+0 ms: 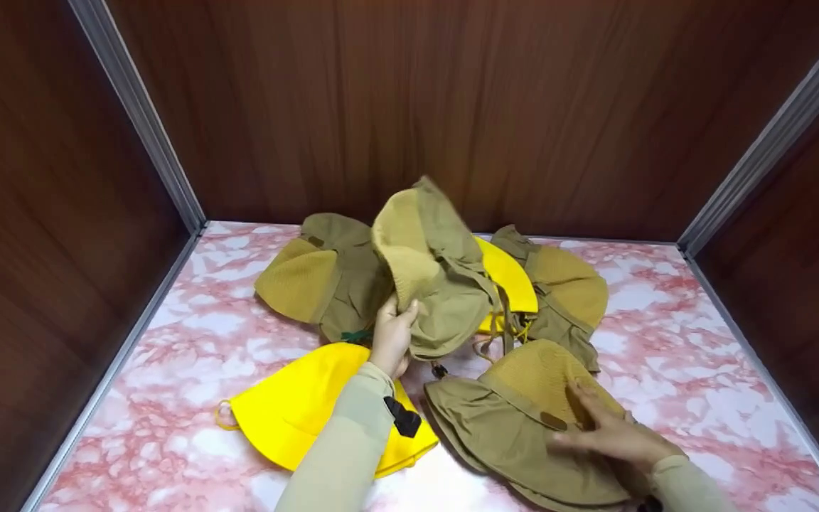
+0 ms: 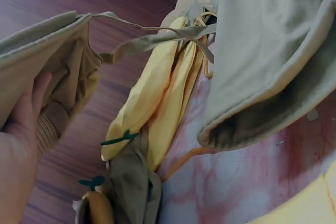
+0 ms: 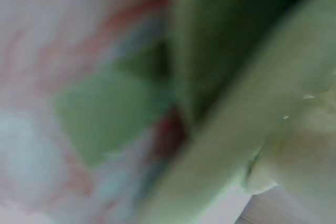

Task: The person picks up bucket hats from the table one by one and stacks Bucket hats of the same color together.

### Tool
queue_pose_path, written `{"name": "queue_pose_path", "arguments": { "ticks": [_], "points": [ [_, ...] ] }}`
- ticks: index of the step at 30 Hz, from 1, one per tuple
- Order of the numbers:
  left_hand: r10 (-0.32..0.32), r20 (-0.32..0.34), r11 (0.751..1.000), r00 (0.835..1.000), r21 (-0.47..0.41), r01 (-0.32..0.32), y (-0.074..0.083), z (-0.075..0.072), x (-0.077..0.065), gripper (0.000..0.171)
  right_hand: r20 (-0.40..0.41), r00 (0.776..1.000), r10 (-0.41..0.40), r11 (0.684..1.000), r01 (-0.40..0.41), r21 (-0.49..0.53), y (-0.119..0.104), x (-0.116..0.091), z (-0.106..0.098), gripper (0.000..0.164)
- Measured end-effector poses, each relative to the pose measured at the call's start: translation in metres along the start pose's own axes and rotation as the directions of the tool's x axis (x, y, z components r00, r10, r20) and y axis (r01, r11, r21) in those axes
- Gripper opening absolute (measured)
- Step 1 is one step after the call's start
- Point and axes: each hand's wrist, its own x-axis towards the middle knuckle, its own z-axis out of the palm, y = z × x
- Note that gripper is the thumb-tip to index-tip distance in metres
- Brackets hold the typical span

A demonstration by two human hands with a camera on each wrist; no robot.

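Note:
My left hand [image 1: 392,334] grips the edge of a khaki sun hat [image 1: 452,299], held up and tilted above the others, its thumb on the fabric. In the left wrist view, that lifted hat [image 2: 50,72] hangs from the hand with a strap trailing off it. At the front right, my right hand [image 1: 612,434] rests with spread fingers on the woven crown of a second khaki sun hat [image 1: 509,419], which lies brim toward me. The right wrist view is blurred; green-khaki fabric [image 3: 241,114] fills much of it.
A yellow hat [image 1: 303,405] lies at the front left, under my left forearm. Behind are a khaki hat [image 1: 303,277] on the left, a yellow brim [image 1: 509,274] and another khaki hat [image 1: 569,284] on the right. Wood-grain panels [image 1: 409,107] enclose the marbled tabletop [image 1: 168,370].

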Motion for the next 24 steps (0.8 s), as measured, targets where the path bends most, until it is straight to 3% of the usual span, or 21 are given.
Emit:
{"name": "queue_pose_path", "arguments": {
  "ticks": [3, 8, 11, 13, 16, 19, 24],
  "points": [
    [-0.007, 0.049, 1.0, 0.999, 0.01, 0.006, 0.003, 0.005, -0.005, 0.04, -0.017, 1.0, 0.003, 0.992, -0.001, 0.123, -0.009, -0.001, -0.011, 0.09],
    [-0.05, 0.127, 0.998, 0.991, -0.024, 0.053, 0.005, 0.012, -0.016, 0.037, -0.151, 0.988, -0.02, 0.969, 0.056, 0.24, -0.036, -0.001, -0.027, 0.08],
    [-0.083, 0.166, 0.993, 0.983, -0.068, 0.096, 0.005, 0.016, -0.023, 0.034, -0.2, 0.98, -0.006, 0.915, 0.086, 0.393, -0.054, -0.001, -0.033, 0.08],
    [-0.1, 0.191, 0.99, 0.977, -0.082, 0.118, 0.004, 0.017, -0.028, 0.032, -0.194, 0.981, -0.02, 0.83, 0.124, 0.543, -0.063, -0.001, -0.036, 0.08],
    [-0.124, 0.24, 0.982, 0.963, -0.111, 0.154, 0.003, 0.019, -0.036, 0.028, -0.146, 0.987, -0.072, 0.662, 0.157, 0.733, -0.073, -0.001, -0.038, 0.078],
    [-0.141, 0.305, 0.972, 0.942, -0.138, 0.191, 0.003, 0.022, -0.044, 0.024, -0.113, 0.987, -0.112, 0.531, 0.156, 0.833, -0.08, -0.001, -0.039, 0.071],
    [-0.143, 0.397, 0.964, 0.907, -0.15, 0.218, 0.002, 0.024, -0.052, 0.027, -0.099, 0.986, -0.131, 0.297, 0.134, 0.945, -0.089, -0.001, -0.039, 0.035]
  ]
}}
